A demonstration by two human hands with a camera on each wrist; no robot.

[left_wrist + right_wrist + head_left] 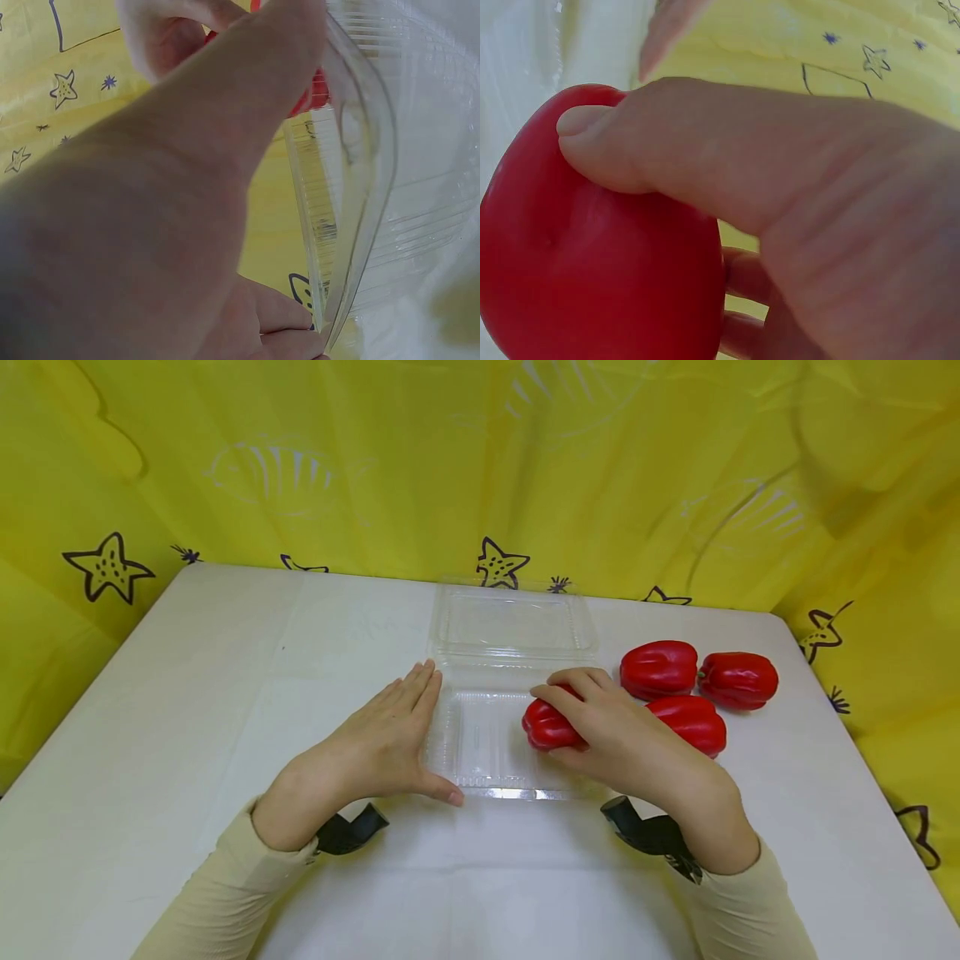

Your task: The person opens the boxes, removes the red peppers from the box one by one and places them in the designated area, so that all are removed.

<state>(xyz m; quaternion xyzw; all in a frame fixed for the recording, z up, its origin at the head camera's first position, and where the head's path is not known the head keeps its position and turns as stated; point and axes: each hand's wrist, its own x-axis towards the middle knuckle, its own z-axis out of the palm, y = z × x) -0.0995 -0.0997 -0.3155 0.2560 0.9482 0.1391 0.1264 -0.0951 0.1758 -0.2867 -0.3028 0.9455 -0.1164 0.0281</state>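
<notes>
A clear plastic clamshell container point(480, 743) lies opened on the table, its lid point(517, 620) folded back toward the curtain. My left hand point(378, 743) rests along the container's left side with straight fingers, the thumb spread to the front corner. In the left wrist view the clear rim point(379, 165) runs beside that hand. Over the right half of the base, my right hand point(611, 722) grips a red bell pepper point(545, 727). The right wrist view has the thumb pressed on the pepper point(607, 277) and fingers on its far side. Whether the pepper touches the base I cannot tell.
Three more red bell peppers lie right of the container: one at the back point(660, 668), one farther right point(741, 681), and one partly behind my right wrist point(693, 724). A yellow patterned curtain point(405, 468) borders the white table point(150, 760) at the back and sides.
</notes>
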